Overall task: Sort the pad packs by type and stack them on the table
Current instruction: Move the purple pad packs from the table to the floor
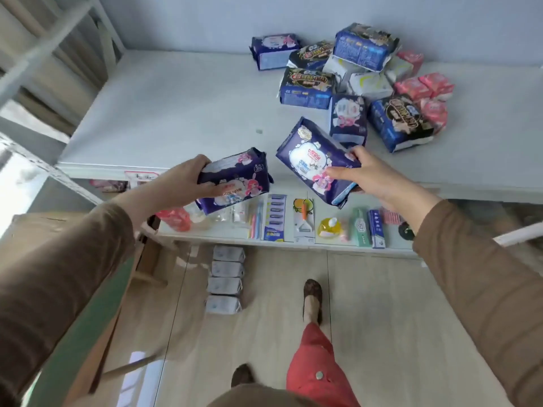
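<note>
My left hand [183,179] grips a dark purple pad pack [238,182] with a pink cartoon figure, held in the air just in front of the table's front edge. My right hand [371,176] grips a second purple pack of the same kind [313,160], tilted over the same edge. On the pale table [164,113] at the back right lies a mixed heap: purple packs [348,117], dark blue packs with gold lettering [307,88], white packs [368,83] and small pink packs [423,88]. Another purple pack [274,51] stands by the wall.
A lower shelf [293,240] under the table holds toothbrushes, razors, toothpaste and small bottles. Several white packs [224,282] lie in a row on the wooden floor. A metal rack [38,54] stands at the left. My feet are on the floor below.
</note>
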`<state>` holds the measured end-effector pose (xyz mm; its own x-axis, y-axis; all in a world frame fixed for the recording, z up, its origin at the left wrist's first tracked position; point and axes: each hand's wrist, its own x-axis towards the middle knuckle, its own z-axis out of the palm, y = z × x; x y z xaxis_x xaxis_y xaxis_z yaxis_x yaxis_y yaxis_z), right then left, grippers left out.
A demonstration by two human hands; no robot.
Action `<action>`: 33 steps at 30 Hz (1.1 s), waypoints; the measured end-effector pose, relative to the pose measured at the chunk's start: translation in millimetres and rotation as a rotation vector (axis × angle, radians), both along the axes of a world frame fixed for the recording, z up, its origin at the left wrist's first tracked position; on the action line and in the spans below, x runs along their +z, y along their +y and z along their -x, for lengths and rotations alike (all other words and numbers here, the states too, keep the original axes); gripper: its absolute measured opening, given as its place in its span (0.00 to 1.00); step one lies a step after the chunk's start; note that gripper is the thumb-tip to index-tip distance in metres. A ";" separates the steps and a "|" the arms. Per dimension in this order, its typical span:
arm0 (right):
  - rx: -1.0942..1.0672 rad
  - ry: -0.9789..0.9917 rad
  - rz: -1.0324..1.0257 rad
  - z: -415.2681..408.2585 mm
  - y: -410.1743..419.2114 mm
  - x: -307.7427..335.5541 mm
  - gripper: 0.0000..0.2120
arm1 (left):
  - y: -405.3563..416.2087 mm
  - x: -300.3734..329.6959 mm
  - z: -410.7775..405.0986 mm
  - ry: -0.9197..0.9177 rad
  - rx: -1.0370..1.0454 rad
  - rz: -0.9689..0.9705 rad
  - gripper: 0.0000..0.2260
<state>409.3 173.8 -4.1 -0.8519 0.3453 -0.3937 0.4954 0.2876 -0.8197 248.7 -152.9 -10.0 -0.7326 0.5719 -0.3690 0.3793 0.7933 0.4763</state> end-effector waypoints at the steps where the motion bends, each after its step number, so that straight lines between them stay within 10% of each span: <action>1: -0.013 -0.022 0.022 -12.4 -12.1 -8.0 0.24 | -13.3 -7.0 -10.9 -0.034 0.008 0.001 0.29; 12: -0.044 -0.175 -0.002 -111.3 -67.0 -148.8 0.31 | -67.2 -157.4 -85.0 -0.187 0.020 0.126 0.25; 33: -0.254 -0.193 0.088 -134.0 -125.1 -605.3 0.27 | 13.1 -606.8 -41.5 -0.028 -0.045 0.186 0.20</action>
<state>543.3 48.7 -609.4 -0.6497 0.4945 -0.5774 0.6909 0.0672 -0.7198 290.2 -139.9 -616.7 -0.6958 0.5243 -0.4909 0.4055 0.8509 0.3340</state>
